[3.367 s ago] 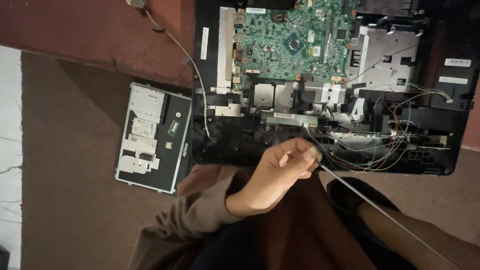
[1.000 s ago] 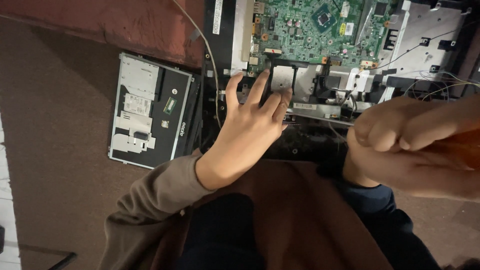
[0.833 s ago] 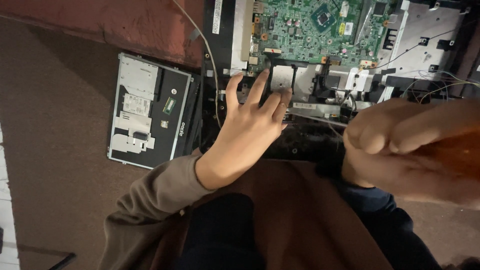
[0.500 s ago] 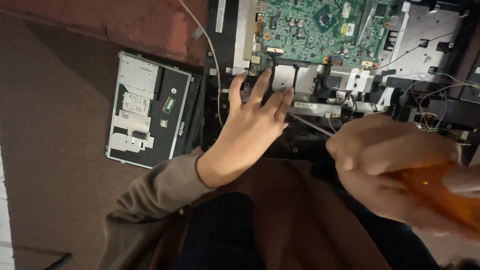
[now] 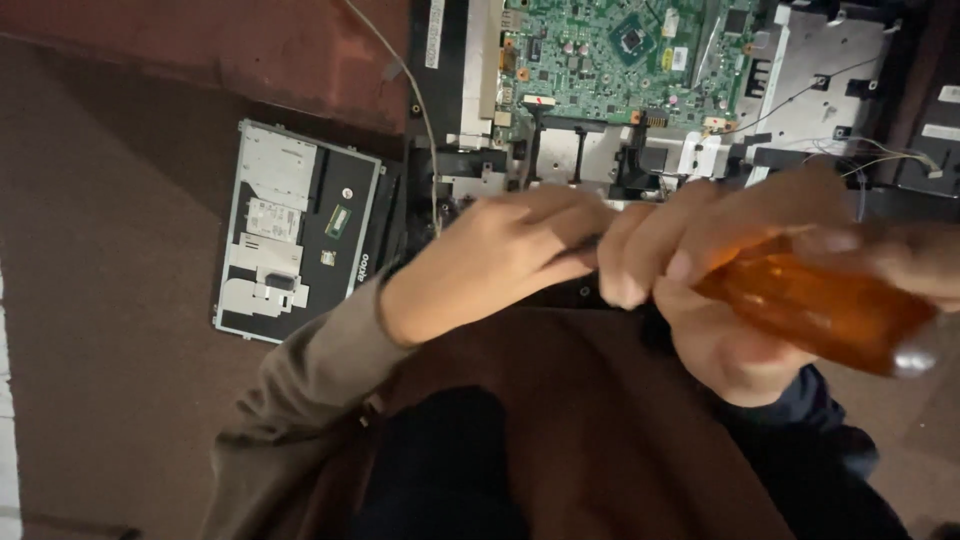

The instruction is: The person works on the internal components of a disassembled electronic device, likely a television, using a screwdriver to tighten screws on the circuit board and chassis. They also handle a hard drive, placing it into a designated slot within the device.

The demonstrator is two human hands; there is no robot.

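Right hand [image 5: 730, 290] wrapped around a screwdriver's orange translucent handle [image 5: 820, 310], grip pressed tight on it, handle running from the fist out toward lower right, close to the camera and blurred. Shaft and tip hidden behind the fingers, can't tell where it lands. Left hand [image 5: 500, 255] sits just beside the right, fingers curled together, knuckles touching or nearly touching the right fingers; can't tell if it pinches anything, contact point is hidden. Both hands hover over the near edge of an opened laptop chassis [image 5: 455, 80], bottom cover off. Green motherboard [image 5: 620, 50] exposed at top centre, silver metal bracket [image 5: 830, 70] to its right, thin loose wires [image 5: 880, 155] trailing off at the right edge. A grey cable [image 5: 420, 100] runs down along the chassis's left side. Removed black-and-silver cover panel [image 5: 295, 230] lies flat to the left of the chassis, just beside it, on the brown surface [image 5: 100, 300]. Brown sleeve [image 5: 300, 400] on the left arm.
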